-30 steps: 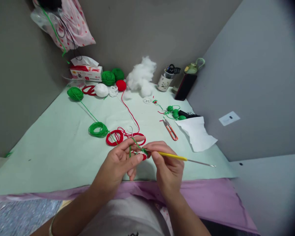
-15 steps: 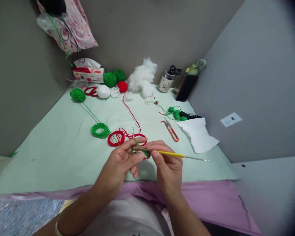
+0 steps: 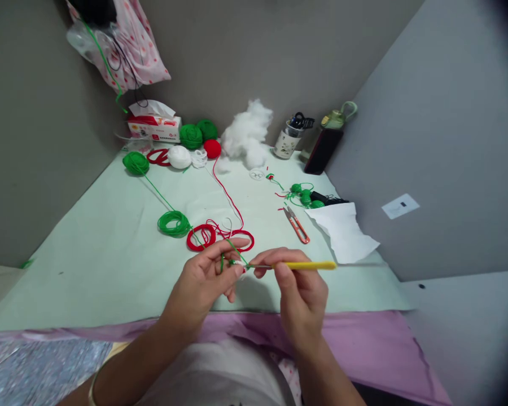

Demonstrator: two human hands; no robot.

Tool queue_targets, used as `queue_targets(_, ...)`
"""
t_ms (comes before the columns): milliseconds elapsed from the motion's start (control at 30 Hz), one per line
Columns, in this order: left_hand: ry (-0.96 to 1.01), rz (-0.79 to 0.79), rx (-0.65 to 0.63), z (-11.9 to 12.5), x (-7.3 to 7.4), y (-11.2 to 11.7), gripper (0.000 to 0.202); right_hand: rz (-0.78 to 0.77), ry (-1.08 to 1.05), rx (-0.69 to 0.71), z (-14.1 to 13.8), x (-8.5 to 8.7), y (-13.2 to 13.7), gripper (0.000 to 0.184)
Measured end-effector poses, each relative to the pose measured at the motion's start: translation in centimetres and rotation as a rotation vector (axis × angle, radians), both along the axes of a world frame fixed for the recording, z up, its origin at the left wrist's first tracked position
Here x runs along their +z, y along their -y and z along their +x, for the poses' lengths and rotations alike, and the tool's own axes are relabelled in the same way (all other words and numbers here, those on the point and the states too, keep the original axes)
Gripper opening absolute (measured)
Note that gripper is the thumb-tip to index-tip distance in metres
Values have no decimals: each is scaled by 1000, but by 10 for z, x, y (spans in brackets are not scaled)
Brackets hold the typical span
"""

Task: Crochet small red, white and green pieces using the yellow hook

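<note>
My left hand (image 3: 207,272) pinches a small crochet piece (image 3: 239,265) in green, white and red, mostly hidden by the fingers. Green yarn (image 3: 237,251) runs over its raised index finger to the piece. In my right hand (image 3: 300,287) is a crochet hook (image 3: 309,265) with a yellow handle, held almost level, its metal shank pointing left. The hook's tip meets the green yarn at the right edge of the piece. Just beyond the left hand lie loops of red yarn (image 3: 201,237) and a coil of green yarn (image 3: 173,224).
Thread snips (image 3: 297,225) and white paper (image 3: 342,232) lie at the right. Green crocheted balls (image 3: 305,196) sit behind them. Along the back stand a tissue box (image 3: 154,128), yarn balls (image 3: 191,136), white stuffing (image 3: 248,135), a pen cup (image 3: 288,141) and a bottle (image 3: 333,119).
My right hand has moved right with the crochet hook, drawing its tip from inside the left fingers out to the edge of the piece. The left hand has barely shifted.
</note>
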State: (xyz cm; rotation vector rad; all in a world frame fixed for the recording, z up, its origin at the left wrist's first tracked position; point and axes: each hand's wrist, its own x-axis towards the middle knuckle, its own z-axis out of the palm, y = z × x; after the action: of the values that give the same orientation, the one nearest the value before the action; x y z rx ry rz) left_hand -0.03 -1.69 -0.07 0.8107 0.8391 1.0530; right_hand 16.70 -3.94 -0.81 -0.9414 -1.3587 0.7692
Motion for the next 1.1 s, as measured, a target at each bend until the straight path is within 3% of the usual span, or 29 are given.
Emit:
queue_targets(133, -35, 28, 73, 4, -1, 3, 42, 340, 471, -73, -1, -4, 4, 31)
queue_targets(233, 97, -84, 12, 6, 2, 3, 56, 472, 701, -164, -3, -8, 4, 37)
queue_targets(300, 199, -208, -74, 4, 6, 2, 55, 428, 631, -189, -3, -9, 4, 36)
queue_targets(367, 258, -279, -102, 1, 11, 0, 50, 301, 369, -175, -3, -8, 2, 30)
queue_targets(500, 257, -219, -74, 0, 14, 0, 42, 54, -140, -5, -6, -3, -7, 20)
queue_targets(600, 193, -143, -68, 4, 10, 3, 39, 32, -111, 10, -9, -3, -9, 18)
queue_targets(700, 154, -96, 3, 7, 6, 3, 45, 154, 129, -84, -9, -6, -3, 24)
queue_targets(833, 258, -213, -45, 3, 8, -1, 42, 339, 450, -152, -4, -9, 5, 37)
queue_targets(933, 311, -284, -59, -1, 10, -5, 31, 202, 193, -152, -2, -6, 1, 31)
queue_targets(1000, 302, -249, -29, -1, 9, -6, 26, 82, -39, -83, -3, -3, -3, 24)
queue_targets(1100, 237, -146, -48, 4, 6, -4, 30, 15, -152, 12, -7, -3, -9, 17)
